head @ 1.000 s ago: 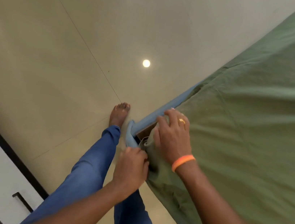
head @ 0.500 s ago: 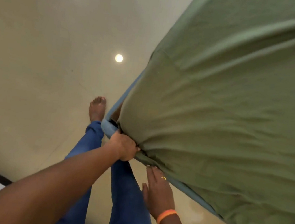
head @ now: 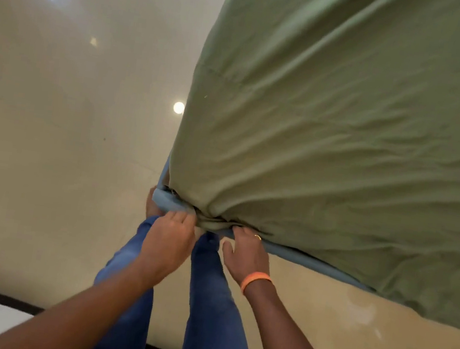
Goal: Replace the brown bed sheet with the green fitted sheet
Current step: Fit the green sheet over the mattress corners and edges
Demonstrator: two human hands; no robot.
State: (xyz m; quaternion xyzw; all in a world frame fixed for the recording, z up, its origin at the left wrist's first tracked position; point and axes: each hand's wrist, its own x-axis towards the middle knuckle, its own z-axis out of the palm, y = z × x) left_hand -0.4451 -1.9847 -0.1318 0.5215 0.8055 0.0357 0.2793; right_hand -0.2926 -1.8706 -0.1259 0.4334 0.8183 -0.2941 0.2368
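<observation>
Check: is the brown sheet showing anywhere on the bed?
No. Only the green sheet covers the bed, with both hands, left hand and right hand, at its bunched corner by the blue edge.

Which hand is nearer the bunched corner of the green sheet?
Left. The left hand grips the bunched corner of the green sheet directly. The right hand sits just beside the bunch, fingertips under the blue mattress edge.
</observation>
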